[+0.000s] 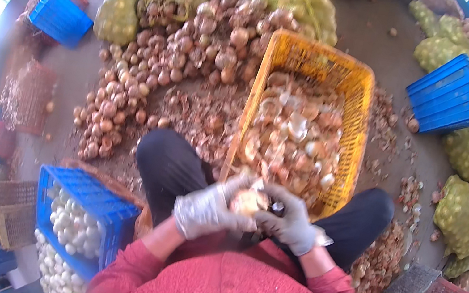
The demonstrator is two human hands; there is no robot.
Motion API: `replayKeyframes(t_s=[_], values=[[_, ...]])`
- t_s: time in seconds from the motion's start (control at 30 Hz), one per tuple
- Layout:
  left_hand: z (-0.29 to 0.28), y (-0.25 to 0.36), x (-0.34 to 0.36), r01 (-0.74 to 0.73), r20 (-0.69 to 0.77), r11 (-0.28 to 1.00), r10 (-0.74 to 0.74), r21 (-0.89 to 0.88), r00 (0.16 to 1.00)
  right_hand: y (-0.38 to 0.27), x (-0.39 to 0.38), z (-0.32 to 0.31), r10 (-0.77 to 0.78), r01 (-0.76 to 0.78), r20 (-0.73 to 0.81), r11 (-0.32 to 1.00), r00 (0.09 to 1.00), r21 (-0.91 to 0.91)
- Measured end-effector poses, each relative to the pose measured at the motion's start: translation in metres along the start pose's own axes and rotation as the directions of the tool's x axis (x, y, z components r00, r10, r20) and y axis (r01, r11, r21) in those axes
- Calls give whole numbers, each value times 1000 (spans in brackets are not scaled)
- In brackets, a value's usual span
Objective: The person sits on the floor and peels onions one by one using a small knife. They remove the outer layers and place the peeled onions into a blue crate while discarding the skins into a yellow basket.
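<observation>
At the frame's lower centre, the left hand (208, 206) holds the onion (248, 202), which lies to its right; the right hand (292, 223), gripping a small dark object (277, 207), is just beside. The onion's long axis I cannot tell.

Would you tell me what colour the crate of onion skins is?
The crate is yellow-orange, best seen in the head view.

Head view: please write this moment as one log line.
left hand: holds onion | right hand: holds dark object by onion | yellow crate: onion peels inside
</observation>
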State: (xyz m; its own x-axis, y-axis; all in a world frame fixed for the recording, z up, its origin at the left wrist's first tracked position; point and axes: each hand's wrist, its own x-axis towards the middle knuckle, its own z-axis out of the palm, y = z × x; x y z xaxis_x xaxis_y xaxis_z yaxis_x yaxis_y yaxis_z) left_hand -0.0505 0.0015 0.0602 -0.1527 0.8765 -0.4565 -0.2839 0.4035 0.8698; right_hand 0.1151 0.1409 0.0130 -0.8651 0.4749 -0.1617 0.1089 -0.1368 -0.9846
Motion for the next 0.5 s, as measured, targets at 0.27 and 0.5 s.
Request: replayKeyframes(t_s=[0.27,0.5], values=[[11,1,4,-127,-64,901,110,-414,992,-37,-5,14,102,-20,-139,867,985,497],[25,-15,-5,-174,-73,802,162,-571,984,-28,38,-20,-322,276,95,580,942,-766]])
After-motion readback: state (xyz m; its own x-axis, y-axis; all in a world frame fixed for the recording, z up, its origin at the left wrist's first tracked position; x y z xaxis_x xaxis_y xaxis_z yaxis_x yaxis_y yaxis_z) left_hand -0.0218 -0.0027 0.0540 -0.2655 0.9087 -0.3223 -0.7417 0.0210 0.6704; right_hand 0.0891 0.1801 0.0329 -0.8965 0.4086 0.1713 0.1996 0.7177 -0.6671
